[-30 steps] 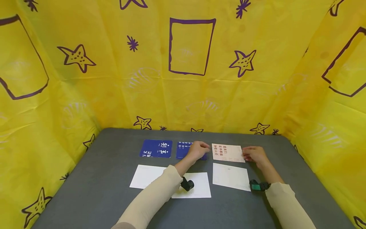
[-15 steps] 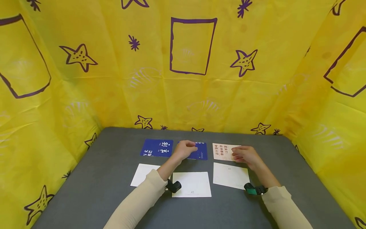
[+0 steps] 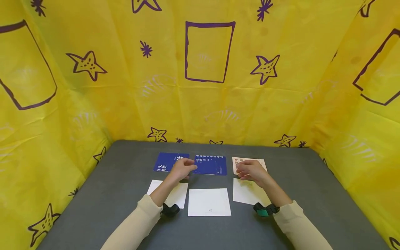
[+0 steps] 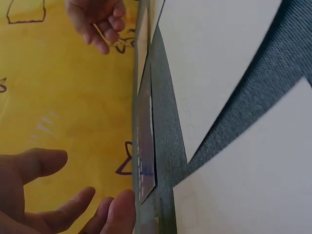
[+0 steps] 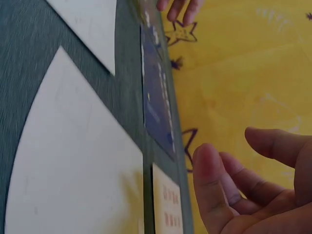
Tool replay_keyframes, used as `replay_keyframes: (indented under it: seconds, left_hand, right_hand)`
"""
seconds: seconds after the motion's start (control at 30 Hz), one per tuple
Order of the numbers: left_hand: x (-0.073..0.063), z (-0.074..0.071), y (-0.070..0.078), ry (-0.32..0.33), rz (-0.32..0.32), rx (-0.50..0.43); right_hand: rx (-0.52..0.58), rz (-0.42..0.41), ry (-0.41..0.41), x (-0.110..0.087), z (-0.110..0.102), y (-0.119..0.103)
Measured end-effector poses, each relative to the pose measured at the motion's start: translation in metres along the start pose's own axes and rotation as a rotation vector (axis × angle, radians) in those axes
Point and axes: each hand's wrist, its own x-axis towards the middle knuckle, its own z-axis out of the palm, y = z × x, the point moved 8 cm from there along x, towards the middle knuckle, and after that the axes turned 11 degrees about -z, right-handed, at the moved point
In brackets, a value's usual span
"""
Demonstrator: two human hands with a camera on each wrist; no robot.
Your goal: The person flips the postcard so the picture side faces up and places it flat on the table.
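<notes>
My left hand [image 3: 182, 169] hovers over the right part of the left blue card [image 3: 164, 160], fingers loosely bent. In the left wrist view that hand [image 4: 53, 200] has thumb and fingers apart with nothing between them. My right hand [image 3: 252, 171] is above the pale pink card [image 3: 262, 164] with reddish characters, partly covering it. The right wrist view shows this hand [image 5: 258, 190] holding nothing, thumb apart from the fingers. Between the hands lies a second blue card [image 3: 210, 167] with white writing.
In a nearer row lie a left white card [image 3: 178, 195], partly behind my left forearm, a middle white card [image 3: 209, 203] and a right white card [image 3: 245, 192]. All rest on a dark grey table [image 3: 93, 208]. Yellow patterned cloth [image 3: 209, 104] walls the back and sides.
Both hands have moved left: the left from the middle blue card to the left blue one, the right from the pink card's right edge to its left part. The cards lie as before.
</notes>
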Motion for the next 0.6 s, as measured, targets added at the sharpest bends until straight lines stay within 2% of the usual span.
replay_keyframes:
  seconds: [0.07, 0.2, 0.4, 0.6]
  left_hand:
    - [-0.001, -0.004, -0.006, -0.001, -0.014, -0.015]
    - [-0.003, -0.013, -0.011, 0.022, -0.002, -0.008]
    - [-0.008, -0.029, -0.016, 0.053, 0.015, 0.043]
    - [-0.012, -0.045, -0.029, 0.046, -0.049, 0.038]
  right_hand:
    - [0.005, 0.000, -0.021, 0.002, 0.011, -0.001]
    - [0.011, 0.001, -0.062, 0.006, 0.032, -0.001]
    - [0.014, 0.003, -0.109, 0.009, 0.060, -0.005]
    - [0.026, 0.009, -0.171, 0.010, 0.088, -0.011]
